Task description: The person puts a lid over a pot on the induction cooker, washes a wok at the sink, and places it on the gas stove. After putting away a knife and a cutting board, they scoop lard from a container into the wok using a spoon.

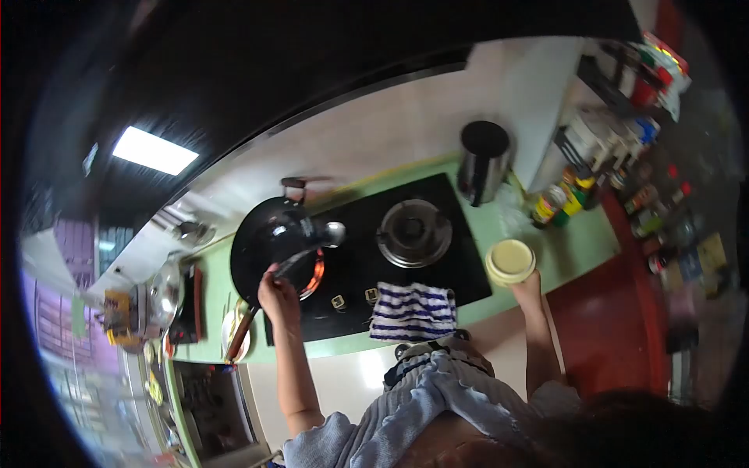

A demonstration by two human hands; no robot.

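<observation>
My left hand (279,300) is closed around the handle of a metal ladle (334,234), whose shiny bowl is over the right rim of a black wok (261,226). The wok sits on the left burner, and an orange flame (316,274) glows beneath its right side. Its wooden handle (243,335) points toward me. At the right end of the counter, my right hand (527,288) grips a round container with a cream lid (511,261). The lid faces up, and the container's contents are hidden.
A striped towel (412,312) lies over the front edge of the black stove (335,210). Beside the right burner (413,234) stands a tall dark canister (484,160). Bottles (558,203) crowd the right corner. A plate (234,331) rests left of the wok handle, under the low range hood.
</observation>
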